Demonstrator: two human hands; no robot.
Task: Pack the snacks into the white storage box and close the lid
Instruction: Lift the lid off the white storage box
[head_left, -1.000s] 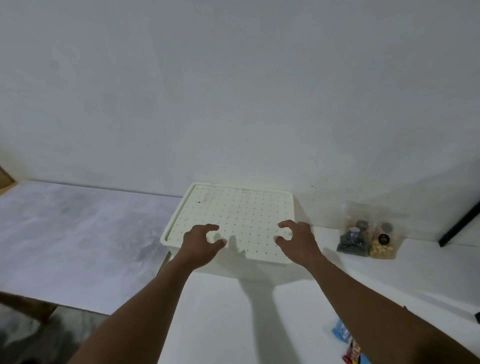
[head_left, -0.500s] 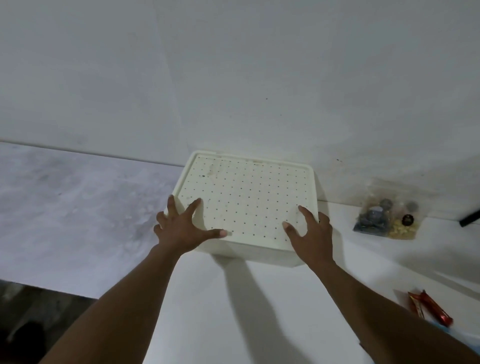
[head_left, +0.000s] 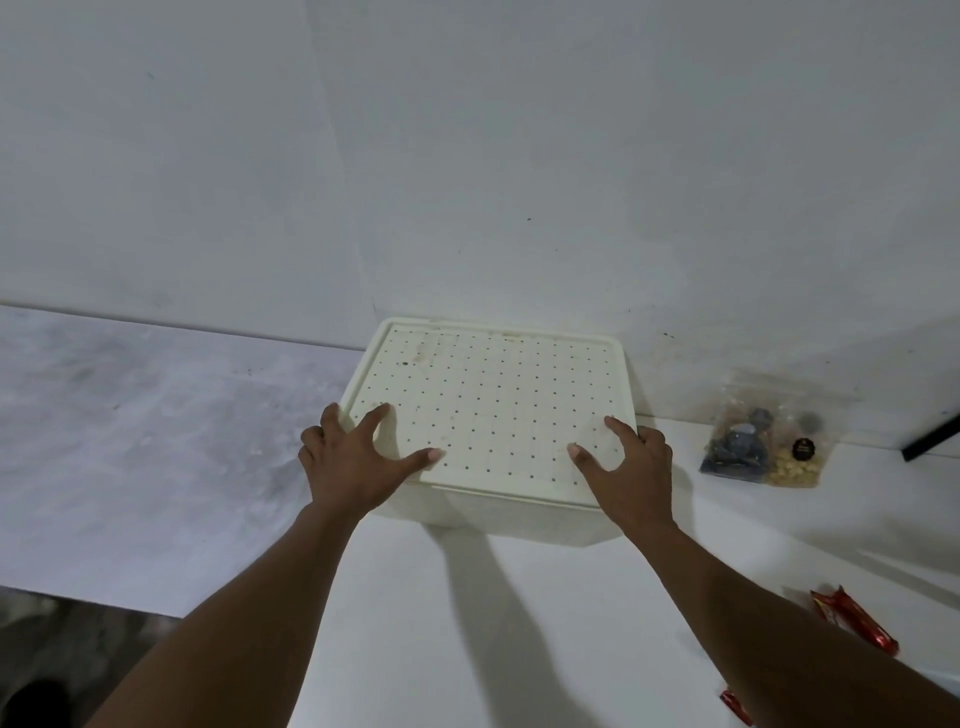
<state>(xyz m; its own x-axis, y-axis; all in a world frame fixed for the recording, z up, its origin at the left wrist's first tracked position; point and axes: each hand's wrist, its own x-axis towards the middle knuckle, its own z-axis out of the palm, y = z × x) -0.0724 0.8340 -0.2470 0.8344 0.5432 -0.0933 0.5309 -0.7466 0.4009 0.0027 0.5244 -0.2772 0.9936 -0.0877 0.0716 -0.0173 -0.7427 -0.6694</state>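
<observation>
Snacks lie nearest us, still unpacked: a red bar (head_left: 854, 621) and a second red wrapper (head_left: 735, 706) on the white table (head_left: 467, 623) by our right forearm. Further out, our left hand (head_left: 348, 462) and right hand (head_left: 631, 475) now rest on the two near corners of the lid (head_left: 493, 400). A second ago they hovered above it with fingers curled. Each hand is now spread, thumb and forefinger flat on the dotted top, the other fingers reaching over the side edge. We cannot tell whether they hook under the rim. The lid sits closed on the white box (head_left: 509, 519), which stands mid-table against the wall. We judge that the packing has not begun and that lifting the lid comes first. Beyond the box to the right, a clear bag (head_left: 769, 441) of mixed snacks waits near the wall, well apart from the red ones.
</observation>
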